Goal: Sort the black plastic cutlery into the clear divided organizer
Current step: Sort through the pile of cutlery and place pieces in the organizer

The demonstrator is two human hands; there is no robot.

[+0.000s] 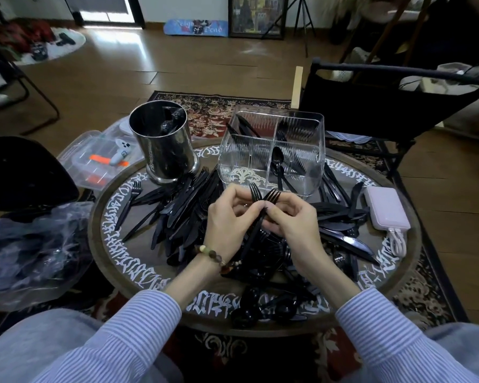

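Head view: two black plastic forks are pinched by both left hand and right hand; interlocked tines could spill one beside the clear ribbed divided organizer.

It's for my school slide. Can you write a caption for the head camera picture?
Both hands, left and right, hold black forks before the clear organizer.

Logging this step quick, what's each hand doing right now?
Left hand: fingers curled, pinching the black forks.
Right hand: fingers curled, pinching the same forks.
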